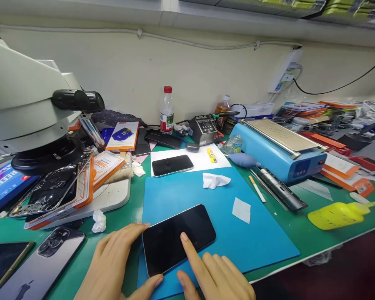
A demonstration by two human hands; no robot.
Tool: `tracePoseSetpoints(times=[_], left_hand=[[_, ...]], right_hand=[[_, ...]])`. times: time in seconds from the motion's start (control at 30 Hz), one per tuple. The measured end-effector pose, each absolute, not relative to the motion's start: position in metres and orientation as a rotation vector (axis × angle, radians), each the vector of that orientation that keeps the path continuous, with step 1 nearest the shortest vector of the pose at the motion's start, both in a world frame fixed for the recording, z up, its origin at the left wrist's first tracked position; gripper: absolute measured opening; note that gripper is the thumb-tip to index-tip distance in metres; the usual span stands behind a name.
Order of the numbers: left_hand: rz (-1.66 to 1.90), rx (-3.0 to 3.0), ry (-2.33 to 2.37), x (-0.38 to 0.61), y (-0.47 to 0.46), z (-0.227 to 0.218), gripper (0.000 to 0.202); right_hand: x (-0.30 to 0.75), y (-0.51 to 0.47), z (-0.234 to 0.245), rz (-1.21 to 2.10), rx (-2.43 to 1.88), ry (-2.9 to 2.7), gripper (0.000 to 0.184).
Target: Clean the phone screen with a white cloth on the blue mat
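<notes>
A smartphone [176, 239] with a dark screen lies face up, slightly slanted, on a blue mat [256, 241]. My left hand [118, 258] grips its left end, the thumb at the near corner and the fingers at the far corner. With its index finger stretched out, my right hand [215, 275] touches the middle of the screen. Its thumb is apart and its other fingers are loosely bent, holding nothing. On the mat beyond the phone are a crumpled white tissue [215, 180] and a small white cloth square [241, 210].
A microscope [28, 96] rises at the left above boxes and phone parts. Another phone [172, 165] rests on white paper behind the mat. To the right are a blue heating plate machine [265, 143], a blue air blower [243, 159], tweezers and a yellow squeeze bottle [336, 216].
</notes>
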State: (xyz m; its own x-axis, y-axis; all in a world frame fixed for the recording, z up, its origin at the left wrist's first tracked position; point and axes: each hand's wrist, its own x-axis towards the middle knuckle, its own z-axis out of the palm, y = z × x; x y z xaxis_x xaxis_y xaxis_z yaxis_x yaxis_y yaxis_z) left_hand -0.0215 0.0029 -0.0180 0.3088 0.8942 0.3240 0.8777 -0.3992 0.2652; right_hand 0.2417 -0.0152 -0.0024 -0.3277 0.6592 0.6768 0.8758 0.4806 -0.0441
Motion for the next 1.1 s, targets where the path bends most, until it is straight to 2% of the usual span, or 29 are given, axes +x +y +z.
tracePoseSetpoints(times=[0.23,0.87,1.1], left_hand=[[0.737,2.395,1.740,-0.012,0.000,-0.021,0.069],[0.784,2.338,1.743,-0.007,0.003,-0.027,0.064],[0.780,2.293,1.763,-0.008,0.003,-0.032,0.064]], right_hand=[[0.243,-0.018,-0.005,-0.405,-1.276,-2.124,0.049],[0.254,-0.019,0.006,-0.277,-1.509,-1.993,0.042],[0.252,-0.012,0.008,-0.261,-1.364,-2.124,0.039]])
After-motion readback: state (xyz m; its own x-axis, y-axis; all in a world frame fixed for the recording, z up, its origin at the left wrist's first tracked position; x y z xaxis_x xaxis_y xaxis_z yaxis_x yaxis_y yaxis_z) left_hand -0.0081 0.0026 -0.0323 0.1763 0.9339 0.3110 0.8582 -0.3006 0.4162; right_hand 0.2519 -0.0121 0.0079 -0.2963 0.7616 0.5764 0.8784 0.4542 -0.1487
